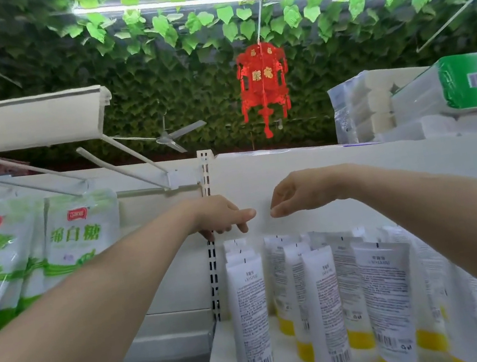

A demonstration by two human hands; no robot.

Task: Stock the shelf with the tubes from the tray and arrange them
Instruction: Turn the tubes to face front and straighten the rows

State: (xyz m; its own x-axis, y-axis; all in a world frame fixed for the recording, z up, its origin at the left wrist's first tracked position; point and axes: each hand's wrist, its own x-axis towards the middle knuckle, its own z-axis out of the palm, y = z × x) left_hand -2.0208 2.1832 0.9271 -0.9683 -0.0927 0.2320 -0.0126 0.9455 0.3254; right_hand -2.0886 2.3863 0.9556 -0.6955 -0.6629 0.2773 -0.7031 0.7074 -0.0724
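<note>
- On the shelf [224, 360], the tubes [250, 314] stand in rows, yellow caps [305, 351] down and flat crimped ends [379, 247] up; some lean a little. The tray is not in view.
- The left hand [224, 216] hangs above the back left tubes, just in front of the slotted upright [204, 174]. Its fingers curl loosely downward, the thumb points toward the other hand, and it holds nothing that I can see.
- The right hand [293, 193] hangs close beside it, in front of the back panel [355, 167]. Its fingers are bent down with thumb and forefinger nearly meeting, but nothing shows between them. Neither hand touches a tube.
- Handling, as a judgement: the tubes look like soft plastic, light, smooth and a bit slippery. The body will likely dent under a hard squeeze, so a gentle grip is enough.
- The crimped top is the stiffest and easiest part to reach; a pinch there should lift or turn one tube without disturbing the rest.
- Standing on narrow caps, they look tippy. A knock to one could topple its neighbours, since they stand close together.
- To straighten a leaning tube, I would hold the upper body between thumb and fingers and set the cap down flat.
- Bags [82, 235] hang in the bay to the left, well apart from the tubes.
</note>
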